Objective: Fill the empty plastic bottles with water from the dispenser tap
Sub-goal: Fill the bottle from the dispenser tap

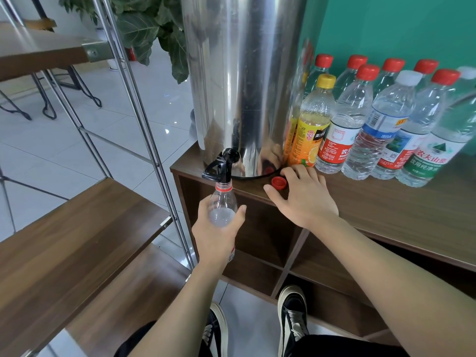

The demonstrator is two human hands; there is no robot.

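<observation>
low centre: left hand (215,234) wrapped round a clear uncapped bottle (222,203), neck under the black tap (219,167). right hand (301,195) spread flat on the cabinet top (386,202), beside a loose red cap (279,182). behind: steel dispenser (242,81); capped bottles (373,119) upper right.

Head view only, wide-angle.
Looks forward and steeply down from standing height, close over the tabletop (401,215) edge; dispenser (244,81) fills upper centre, shoes at bottom.

Open air left of the tap (220,167); blocked behind by the steel dispenser (244,81), on the right by crowded capped bottles (381,119), lower left by wooden shelves (77,228).
</observation>
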